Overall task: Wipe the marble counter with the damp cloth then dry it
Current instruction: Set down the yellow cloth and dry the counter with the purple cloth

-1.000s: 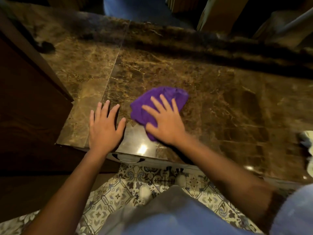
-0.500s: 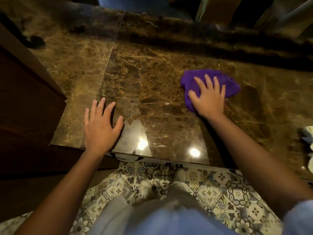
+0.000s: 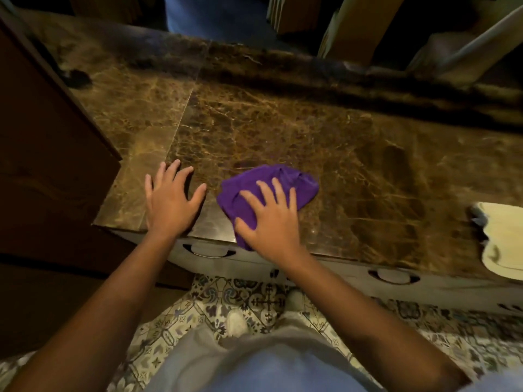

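Observation:
A brown veined marble counter (image 3: 325,142) fills the middle of the view. A crumpled purple cloth (image 3: 294,183) lies on it near the front edge. My right hand (image 3: 268,219) presses flat on the cloth with fingers spread, covering its near part. My left hand (image 3: 169,202) rests flat on the bare marble just left of the cloth, fingers apart, holding nothing.
A pale yellow cloth (image 3: 501,239) lies on the counter at the right edge. A dark wooden cabinet side (image 3: 48,171) stands at the left. Drawer handles (image 3: 208,251) sit below the front edge. A raised marble ledge (image 3: 311,72) runs along the back. Patterned floor tiles (image 3: 249,304) lie below.
My right hand has slid the purple cloth from the counter's middle back left and toward the front edge, close to my left hand. The left hand has stayed planted.

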